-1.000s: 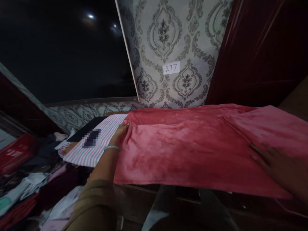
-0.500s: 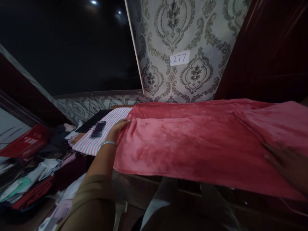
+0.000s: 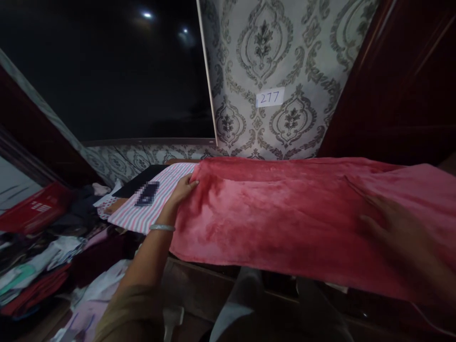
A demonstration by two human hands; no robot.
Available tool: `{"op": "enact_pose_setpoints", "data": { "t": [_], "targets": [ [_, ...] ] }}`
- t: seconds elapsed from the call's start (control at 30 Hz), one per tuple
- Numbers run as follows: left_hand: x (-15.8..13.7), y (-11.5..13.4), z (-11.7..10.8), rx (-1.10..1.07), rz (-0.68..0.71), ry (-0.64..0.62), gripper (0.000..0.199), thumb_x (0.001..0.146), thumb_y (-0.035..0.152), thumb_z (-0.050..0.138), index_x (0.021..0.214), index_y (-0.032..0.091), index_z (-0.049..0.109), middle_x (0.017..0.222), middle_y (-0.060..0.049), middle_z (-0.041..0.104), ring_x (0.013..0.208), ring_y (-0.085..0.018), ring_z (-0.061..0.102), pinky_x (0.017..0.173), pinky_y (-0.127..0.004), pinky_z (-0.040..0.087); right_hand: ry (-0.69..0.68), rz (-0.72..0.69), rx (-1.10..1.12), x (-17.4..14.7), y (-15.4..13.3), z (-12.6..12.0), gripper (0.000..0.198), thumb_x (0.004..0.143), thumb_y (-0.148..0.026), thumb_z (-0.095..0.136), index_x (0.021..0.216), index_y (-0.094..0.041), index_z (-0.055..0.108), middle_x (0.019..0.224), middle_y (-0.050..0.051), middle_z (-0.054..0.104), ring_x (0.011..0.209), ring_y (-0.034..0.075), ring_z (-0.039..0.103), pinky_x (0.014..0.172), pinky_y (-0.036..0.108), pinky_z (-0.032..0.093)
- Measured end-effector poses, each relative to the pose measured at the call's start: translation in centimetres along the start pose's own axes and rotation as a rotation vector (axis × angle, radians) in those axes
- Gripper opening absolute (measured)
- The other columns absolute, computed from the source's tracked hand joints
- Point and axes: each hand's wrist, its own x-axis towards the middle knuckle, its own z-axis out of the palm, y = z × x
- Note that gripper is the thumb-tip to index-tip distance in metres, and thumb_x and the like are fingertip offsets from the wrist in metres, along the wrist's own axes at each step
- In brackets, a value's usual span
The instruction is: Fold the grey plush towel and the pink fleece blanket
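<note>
A pinkish-red plush blanket (image 3: 278, 218) lies lengthwise before me, with a folded layer along its front and a loose flap over its right part. At its left edge my left hand (image 3: 181, 190), with a pale bangle on the wrist, is closed on the fabric, thumb on top. Over the right part hovers or rests my right hand (image 3: 399, 225), smeared by motion, its thumb and fingers apart; whether it touches the plush I cannot tell. Left of the blanket, a striped cloth (image 3: 131, 216) bears a dark pixelated object (image 3: 147, 194).
A large dark screen (image 3: 107, 71) hangs on the patterned wall, near a paper label (image 3: 270, 97) reading 277. Piled clothes (image 3: 53, 266) and a red container (image 3: 33, 207) are at the left. Dark wooden panels (image 3: 402, 85) stand at the right. My legs show below the blanket's front edge.
My right hand has moved left and up across the blanket. My left hand stays at the left edge, its thumb now over the cloth. The view has tilted slightly upward.
</note>
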Motion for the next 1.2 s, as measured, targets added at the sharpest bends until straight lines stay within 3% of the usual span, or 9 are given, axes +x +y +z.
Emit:
{"op": "enact_pose_setpoints", "data": {
  "t": [0.13, 0.23, 0.33, 0.5, 0.7, 0.87, 1.0, 1.1, 1.2],
  "targets": [
    [-3.2, 2.8, 0.9, 0.265, 0.383, -0.028, 0.023, 0.079, 0.036, 0.063, 0.091, 0.017, 0.066, 0.091, -0.002, 0.069, 0.084, -0.019, 0.058, 0.082, -0.030, 0.047, -0.186, -0.150, 0.502, 5.3, -14.6, 0.0, 0.069, 0.089, -0.049, 0.053, 0.152, -0.024, 0.044, 0.149, 0.018, 0.055, 0.135, 0.033, 0.054, 0.109, 0.051, 0.045],
    [-5.5, 4.3, 2.0, 0.340, 0.483, -0.075, 0.022, 0.084, 0.036, 0.059, 0.093, 0.017, 0.065, 0.091, -0.002, 0.068, 0.082, -0.017, 0.057, 0.080, -0.029, 0.046, -0.238, -0.410, 0.737, 8.4, -24.4, 0.7, 0.084, 0.081, -0.051, 0.066, 0.155, -0.024, 0.038, 0.160, 0.012, 0.042, 0.147, 0.032, 0.038, 0.117, 0.052, 0.034],
    [-6.9, 4.6, 2.8, 0.321, 0.520, -0.095, 0.021, 0.087, 0.035, 0.057, 0.095, 0.017, 0.064, 0.093, -0.003, 0.068, 0.083, -0.017, 0.058, 0.080, -0.030, 0.046, -0.330, -0.505, 0.942, 10.4, -30.3, 2.3, 0.074, 0.071, -0.042, 0.073, 0.140, -0.023, 0.053, 0.146, 0.011, 0.055, 0.135, 0.030, 0.050, 0.110, 0.046, 0.041],
    [-7.7, 2.5, 1.3, 0.215, 0.416, -0.170, 0.036, 0.076, 0.038, 0.073, 0.105, 0.017, 0.068, 0.103, -0.007, 0.071, 0.094, -0.023, 0.063, 0.087, -0.033, 0.049, -0.366, -0.418, 0.988, 12.2, -32.1, 3.6, 0.008, 0.074, -0.028, 0.057, 0.076, -0.020, 0.060, 0.074, -0.001, 0.060, 0.074, 0.017, 0.055, 0.073, 0.032, 0.045],
    [-10.8, -1.3, -2.0, -0.006, 0.054, -0.488, 0.035, 0.066, 0.045, 0.083, 0.085, 0.017, 0.076, 0.079, -0.004, 0.072, 0.078, -0.025, 0.067, 0.072, -0.034, 0.054, 0.022, -0.462, 0.933, 15.8, -31.1, -0.3, 0.007, 0.078, -0.024, 0.057, 0.073, -0.024, 0.052, 0.071, -0.002, 0.051, 0.077, 0.019, 0.051, 0.073, 0.033, 0.042],
    [-13.5, -0.5, -3.6, -0.066, 0.083, -0.099, 0.048, 0.074, 0.057, 0.075, 0.103, 0.018, 0.074, 0.088, -0.006, 0.074, 0.087, -0.027, 0.068, 0.076, -0.036, 0.056, 0.171, -0.479, 0.736, 19.7, -34.2, -3.7, 0.024, 0.078, -0.026, 0.062, 0.065, -0.029, 0.042, 0.073, 0.002, 0.053, 0.083, 0.022, 0.051, 0.085, 0.041, 0.045],
    [-13.0, 0.4, -5.2, 0.151, 0.236, 0.268, 0.047, 0.082, 0.055, 0.064, 0.109, 0.017, 0.069, 0.102, -0.007, 0.074, 0.094, -0.025, 0.066, 0.086, -0.035, 0.053, 0.157, -0.345, 0.716, 22.7, -39.6, -3.6, 0.007, 0.083, -0.029, 0.053, 0.080, -0.034, 0.052, 0.075, 0.000, 0.059, 0.078, 0.022, 0.055, 0.082, 0.044, 0.051],
    [-11.4, -0.8, -5.4, 0.194, 0.197, 0.324, 0.040, 0.079, 0.053, 0.065, 0.096, 0.017, 0.069, 0.092, -0.006, 0.073, 0.088, -0.024, 0.065, 0.083, -0.036, 0.053, 0.097, -0.293, 0.660, 23.6, -42.9, -0.7, 0.025, 0.084, -0.015, 0.045, 0.099, -0.027, 0.060, 0.095, 0.004, 0.068, 0.093, 0.024, 0.062, 0.093, 0.046, 0.050],
    [-10.1, -3.7, -4.5, -0.016, -0.061, 0.179, 0.039, 0.071, 0.053, 0.073, 0.087, 0.018, 0.068, 0.082, -0.006, 0.073, 0.080, -0.025, 0.067, 0.075, -0.037, 0.054, -0.084, -0.345, 0.623, 22.4, -44.0, 4.0, 0.035, 0.078, -0.006, 0.049, 0.107, -0.017, 0.064, 0.110, 0.010, 0.070, 0.109, 0.025, 0.063, 0.101, 0.045, 0.048]
  ]
}}
